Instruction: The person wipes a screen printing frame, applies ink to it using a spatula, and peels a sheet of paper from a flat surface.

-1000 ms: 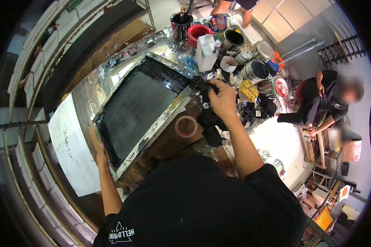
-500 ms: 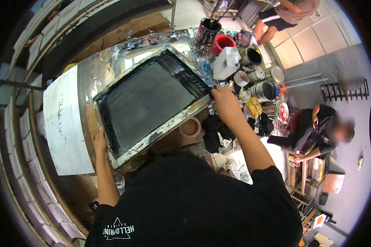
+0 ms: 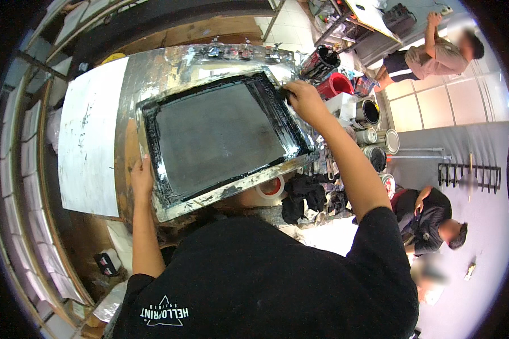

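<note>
A screen printing frame (image 3: 232, 191) with a pale, ink-stained wooden rim lies before me over the work table. Its grey mesh (image 3: 218, 133) is bordered by black ink, glossy along the right side. My left hand (image 3: 141, 172) grips the frame's left side, fingers partly hidden by the rim. At the far right corner, my right hand (image 3: 304, 101) is closed with the fingers bent down at the rim. A small dark thing (image 3: 283, 94) shows at its fingertips; I cannot tell what it is.
A large white sheet (image 3: 90, 135) covers the table's left end. Hinge clamps (image 3: 246, 50) line the far edge. Ink cans, a red bucket (image 3: 338, 85), black rags (image 3: 302, 198) and a round tub (image 3: 270, 187) crowd the right. Shelving stands left; two people (image 3: 435, 56) (image 3: 430, 217) are at right.
My right hand has moved from the frame's near right corner up along its right side to the far corner. My left hand keeps its hold. The whole view has shifted and turned.
</note>
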A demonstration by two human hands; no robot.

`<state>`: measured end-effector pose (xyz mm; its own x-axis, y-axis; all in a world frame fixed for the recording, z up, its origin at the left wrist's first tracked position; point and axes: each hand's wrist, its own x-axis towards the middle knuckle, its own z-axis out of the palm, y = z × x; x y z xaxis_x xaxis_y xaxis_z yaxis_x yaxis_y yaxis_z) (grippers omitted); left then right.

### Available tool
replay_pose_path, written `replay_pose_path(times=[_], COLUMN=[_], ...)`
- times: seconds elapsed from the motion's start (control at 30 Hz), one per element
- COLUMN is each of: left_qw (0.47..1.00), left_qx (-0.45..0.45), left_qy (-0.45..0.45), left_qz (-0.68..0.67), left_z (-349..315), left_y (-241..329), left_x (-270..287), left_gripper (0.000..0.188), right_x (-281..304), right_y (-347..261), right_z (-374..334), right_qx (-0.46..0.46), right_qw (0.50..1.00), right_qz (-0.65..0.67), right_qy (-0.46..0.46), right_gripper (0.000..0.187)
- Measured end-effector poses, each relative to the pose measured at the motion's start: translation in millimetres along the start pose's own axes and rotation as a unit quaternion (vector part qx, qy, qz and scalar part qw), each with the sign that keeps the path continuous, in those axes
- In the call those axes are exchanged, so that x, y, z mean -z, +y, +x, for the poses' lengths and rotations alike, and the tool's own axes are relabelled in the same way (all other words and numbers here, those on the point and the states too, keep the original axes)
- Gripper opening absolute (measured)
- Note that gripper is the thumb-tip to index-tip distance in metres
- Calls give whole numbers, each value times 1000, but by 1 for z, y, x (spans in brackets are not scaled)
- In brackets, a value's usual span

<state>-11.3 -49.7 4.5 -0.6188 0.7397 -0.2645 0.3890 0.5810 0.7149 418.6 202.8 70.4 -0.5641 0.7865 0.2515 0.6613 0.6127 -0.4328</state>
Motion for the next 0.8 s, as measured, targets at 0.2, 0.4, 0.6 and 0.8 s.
replay_pose_path(times=[0.2, 0.4, 0.6, 0.8], left_qw=[998, 998, 998, 998], left_qx=[-45, -38, -31, -31], left_qy=[43, 48, 53, 54], left_qz=[-11, -32, -28, -32], left_z=[-8, -10, -14, -15], left_y=[46, 66, 75, 85], left_x=[16, 20, 20, 17], left_gripper=[55, 55, 56, 57], right_x=[-100, -155, -183, -143], right_y=[58, 61, 70, 92], right_z=[86, 100, 86, 58], right_qx=[0, -4, -15, 31], right_qw=[987, 996, 999, 986], right_qz=[-140, -83, -53, -6], right_qy=[-75, -16, -3, -165], right_gripper=[29, 25, 27, 30])
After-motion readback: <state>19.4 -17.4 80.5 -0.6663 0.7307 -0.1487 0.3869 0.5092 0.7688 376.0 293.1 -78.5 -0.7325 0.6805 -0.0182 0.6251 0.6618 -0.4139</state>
